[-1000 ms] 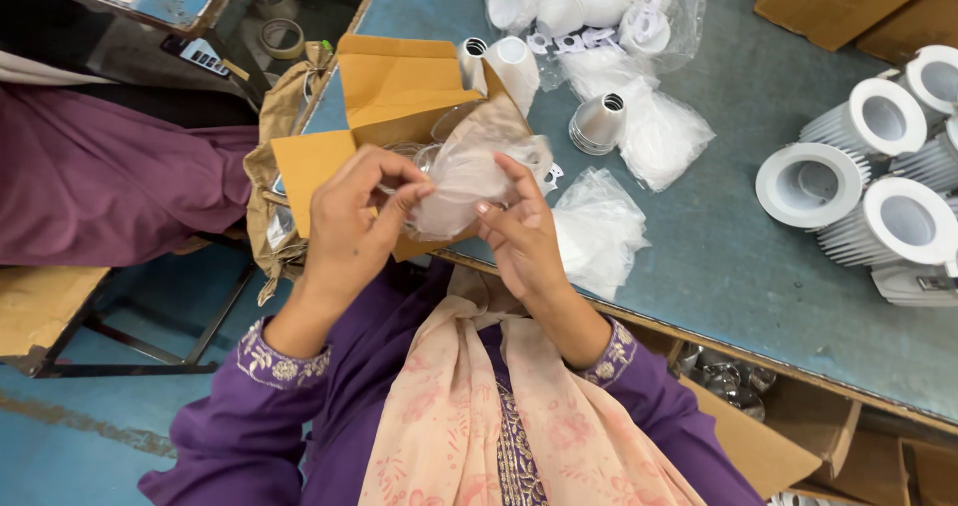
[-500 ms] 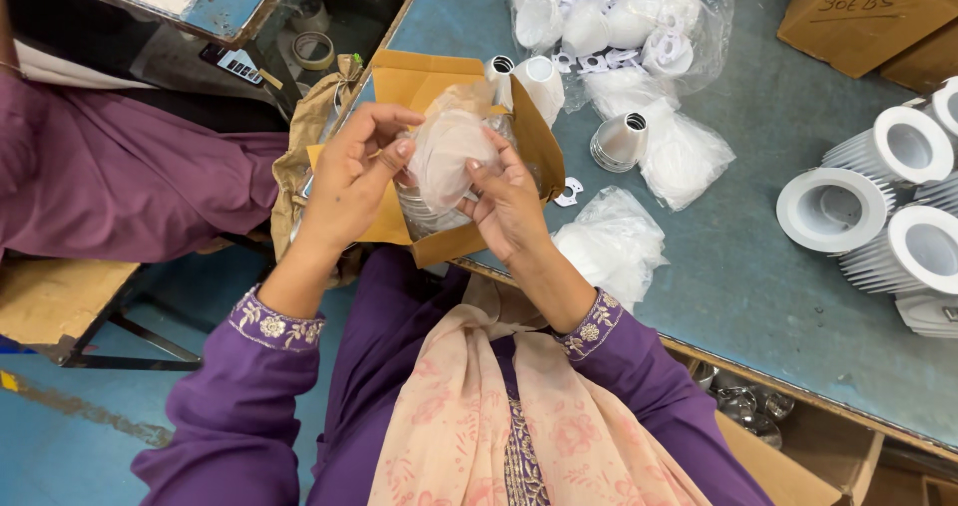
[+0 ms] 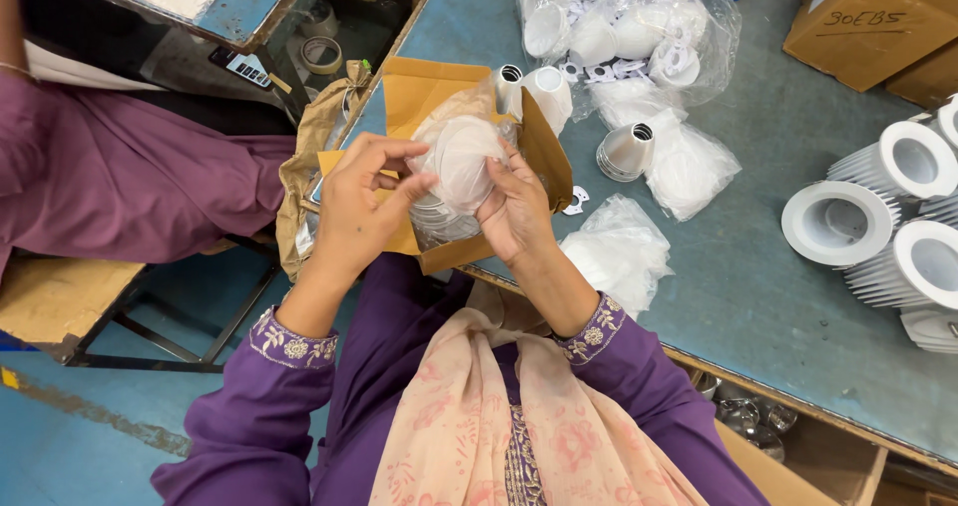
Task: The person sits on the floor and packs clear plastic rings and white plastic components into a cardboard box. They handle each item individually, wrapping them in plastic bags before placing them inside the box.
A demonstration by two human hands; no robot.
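While both hands work over the open cardboard box [image 3: 419, 97] at the worktop's near-left edge, the left hand [image 3: 359, 202] and right hand [image 3: 514, 207] pinch a clear bag of round discs [image 3: 461, 162]; more bagged parts [image 3: 624, 252] lie unhandled nearby.

Left hand [image 3: 361, 205], right hand [image 3: 517, 210], gripping clear bag [image 3: 461, 162], perhaps discs

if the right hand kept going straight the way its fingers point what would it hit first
The right hand already touches the clear plastic bag of round discs; past it, probably the open cardboard box, though depth is unclear.
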